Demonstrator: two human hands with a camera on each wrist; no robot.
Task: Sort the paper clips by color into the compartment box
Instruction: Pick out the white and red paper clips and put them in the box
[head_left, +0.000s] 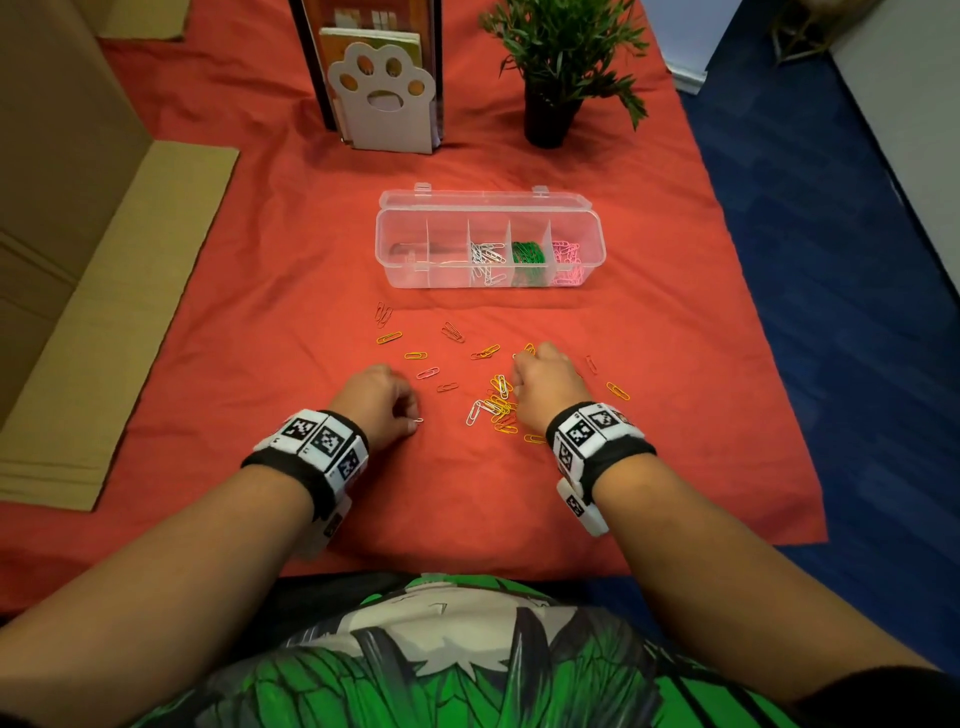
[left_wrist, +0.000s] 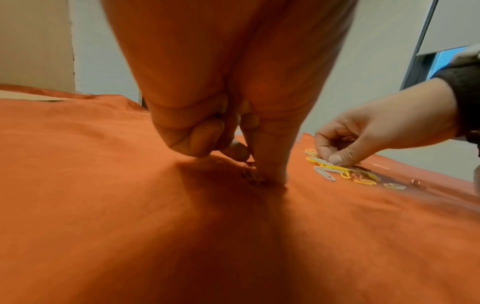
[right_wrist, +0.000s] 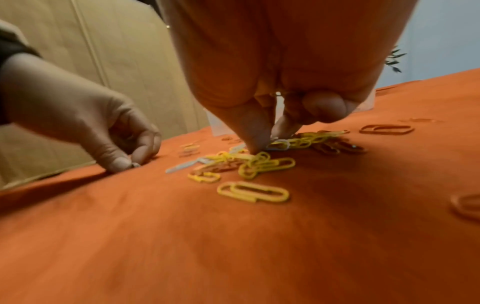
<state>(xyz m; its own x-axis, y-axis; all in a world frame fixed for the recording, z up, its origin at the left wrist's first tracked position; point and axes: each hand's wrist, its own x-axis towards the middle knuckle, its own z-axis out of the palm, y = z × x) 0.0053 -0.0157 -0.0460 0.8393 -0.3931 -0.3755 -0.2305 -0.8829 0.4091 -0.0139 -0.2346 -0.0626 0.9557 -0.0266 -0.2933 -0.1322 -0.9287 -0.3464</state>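
The clear compartment box (head_left: 410, 260) lies open on the red cloth; it holds white clips (head_left: 485, 257), green clips (head_left: 527, 254) and pink clips (head_left: 566, 260) in separate compartments. Loose yellow (head_left: 501, 402), orange (head_left: 447, 387) and white clips lie in front of it. My left hand (head_left: 408, 415) is down on the cloth left of the pile, thumb and forefinger pinching a small white clip (head_left: 417, 420). My right hand (head_left: 522, 366) is on top of the pile, its thumb and forefinger (right_wrist: 255, 142) pinching a white clip (right_wrist: 279, 144) among the yellow ones.
A paw-shaped book stand (head_left: 382, 98) and a potted plant (head_left: 553, 67) stand behind the box. Flattened cardboard (head_left: 104, 322) lies along the left. The cloth's right edge (head_left: 769, 332) drops to blue floor.
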